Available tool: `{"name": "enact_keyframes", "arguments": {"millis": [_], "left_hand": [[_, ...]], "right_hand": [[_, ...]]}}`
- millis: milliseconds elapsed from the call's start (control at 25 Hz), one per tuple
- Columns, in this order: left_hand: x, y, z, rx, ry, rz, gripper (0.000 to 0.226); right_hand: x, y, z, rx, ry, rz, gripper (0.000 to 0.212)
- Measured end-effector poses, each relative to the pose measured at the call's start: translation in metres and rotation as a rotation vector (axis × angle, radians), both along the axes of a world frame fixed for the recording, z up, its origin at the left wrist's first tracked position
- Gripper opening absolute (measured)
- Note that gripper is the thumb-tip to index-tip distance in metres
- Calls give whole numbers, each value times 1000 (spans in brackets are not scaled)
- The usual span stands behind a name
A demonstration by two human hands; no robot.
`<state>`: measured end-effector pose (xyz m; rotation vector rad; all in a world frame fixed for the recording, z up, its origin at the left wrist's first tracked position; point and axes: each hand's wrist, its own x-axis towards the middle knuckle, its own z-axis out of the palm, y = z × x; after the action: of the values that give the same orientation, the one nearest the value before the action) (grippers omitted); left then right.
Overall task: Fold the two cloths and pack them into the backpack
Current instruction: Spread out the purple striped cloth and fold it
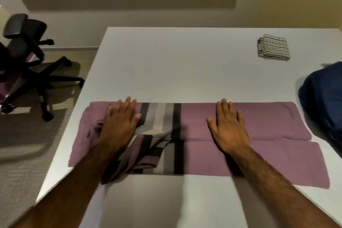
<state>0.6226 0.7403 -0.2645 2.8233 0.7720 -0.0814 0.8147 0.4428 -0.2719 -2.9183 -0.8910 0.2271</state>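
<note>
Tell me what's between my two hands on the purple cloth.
Head view: only the purple cloth itself, its striped band rumpled beside the left hand, plain purple toward the right hand.

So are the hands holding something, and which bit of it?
Nothing is held. The left hand and right hand lie flat with straight fingers, pressing down on the purple cloth, one on each side of its stripes.

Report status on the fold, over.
Left grip, right grip: flat, pressing purple cloth. Purple cloth part-folded, rumpled at its left end. Striped cloth folded, far right. Blue backpack at right edge.
</note>
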Motion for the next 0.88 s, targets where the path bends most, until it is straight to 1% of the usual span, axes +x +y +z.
{"name": "enact_keyframes", "arguments": {"millis": [80,160,240,400,440,520,560,600,640,680,760,840,880], "left_hand": [[-11,17,-9,51,25,17,72],[-14,26,-12,34,-12,42,77],[-10,25,-11,50,-41,42,81],[-9,19,-4,28,-1,42,81],[-9,19,-3,-1,-7,40,80],[-16,21,4,-58,-23,-15,73],[-23,22,8,-72,-54,-58,70],[-36,25,12,-78,-96,-101,67],[-50,26,16,-91,-135,-146,67],[-65,26,20,-105,-164,-193,68],[-97,26,23,-95,-187,-286,68],[-127,21,21,-22,-180,-390,67],[-137,18,18,30,-167,-445,69]], "right_hand": [[9,-19,-1,-39,11,-16,76],[27,-49,2,-43,13,-53,76],[50,-84,5,-44,20,-113,76],[91,-137,12,-91,8,-257,79],[94,-139,17,-94,-26,-265,78],[85,-121,32,-61,-166,-252,69],[73,-105,40,-20,-234,-206,63],[55,-82,47,53,-276,-117,57],[33,-57,53,128,-263,-3,51],[8,-30,60,196,-185,120,44],[-45,22,69,302,52,353,32],[-89,68,75,362,235,479,37],[-104,88,76,358,263,530,44]]}}
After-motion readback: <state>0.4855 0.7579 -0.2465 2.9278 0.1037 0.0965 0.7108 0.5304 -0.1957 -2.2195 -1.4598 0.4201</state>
